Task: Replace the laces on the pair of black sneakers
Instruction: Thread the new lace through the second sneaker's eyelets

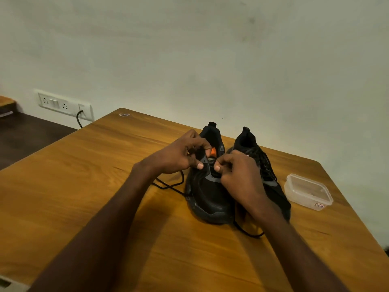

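Two black sneakers stand side by side on the wooden table [84,186], toes toward me. The left sneaker [207,197] has its eyelet area open, with an orange patch showing on the tongue. My left hand [181,154] grips its left eyelet flap with curled fingers. My right hand [237,171] pinches at the right eyelet flap; what it pinches is too small to tell. A black lace [168,185] trails from the shoe to the left on the table, and another black loop of lace [250,233] lies in front. The right sneaker [263,163] is laced.
A clear plastic tub [308,191] with a small label sits right of the shoes. The table's far edge meets a pale wall. A socket panel [63,105] with a black cable is on the wall at left.
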{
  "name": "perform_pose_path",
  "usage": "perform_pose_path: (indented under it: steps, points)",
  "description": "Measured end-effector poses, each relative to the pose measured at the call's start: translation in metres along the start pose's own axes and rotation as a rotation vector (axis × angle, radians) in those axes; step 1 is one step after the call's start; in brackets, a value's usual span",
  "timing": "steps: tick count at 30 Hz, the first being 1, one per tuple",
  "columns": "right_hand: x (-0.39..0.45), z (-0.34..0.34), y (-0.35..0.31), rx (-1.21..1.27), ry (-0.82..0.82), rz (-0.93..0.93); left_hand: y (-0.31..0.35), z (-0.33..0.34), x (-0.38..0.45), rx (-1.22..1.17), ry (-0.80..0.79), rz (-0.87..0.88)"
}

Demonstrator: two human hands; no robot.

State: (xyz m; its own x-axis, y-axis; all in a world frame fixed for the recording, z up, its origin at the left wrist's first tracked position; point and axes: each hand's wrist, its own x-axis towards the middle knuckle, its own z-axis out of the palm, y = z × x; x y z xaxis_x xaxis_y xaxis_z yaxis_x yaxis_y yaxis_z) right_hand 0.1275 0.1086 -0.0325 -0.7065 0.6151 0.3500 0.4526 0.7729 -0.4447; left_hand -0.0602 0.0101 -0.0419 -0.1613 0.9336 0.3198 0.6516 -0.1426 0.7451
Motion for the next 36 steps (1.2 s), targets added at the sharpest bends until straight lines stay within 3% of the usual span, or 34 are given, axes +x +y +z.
perform_pose_path:
  steps: [3,13,20,26,30,32,35,36]
  points:
    - [0.002,0.000,-0.004,-0.107,-0.013,-0.028,0.001,0.000,-0.001,-0.023,0.004,-0.013]
    - [0.010,0.008,-0.006,0.013,-0.076,0.023,0.001,0.002,-0.001,-0.076,-0.033,-0.027]
    - [0.002,0.006,-0.006,0.461,-0.134,0.179,-0.001,0.000,-0.002,-0.034,-0.048,-0.058]
    - [-0.005,-0.008,-0.007,0.474,-0.236,0.180,-0.005,0.001,-0.001,-0.068,-0.021,0.003]
    - [-0.007,-0.007,-0.002,0.215,-0.300,0.064,-0.005,0.005,0.000,-0.073,0.008,0.070]
    - [-0.007,-0.009,0.000,0.105,-0.285,0.031,0.005,0.000,-0.001,-0.240,0.098,0.152]
    - [-0.006,-0.014,0.000,-0.008,-0.293,0.060,0.023,-0.020,-0.009,-0.849,0.302,0.207]
    - [-0.006,-0.015,-0.001,-0.028,-0.299,0.070,0.024,-0.026,-0.012,-0.869,0.338,0.197]
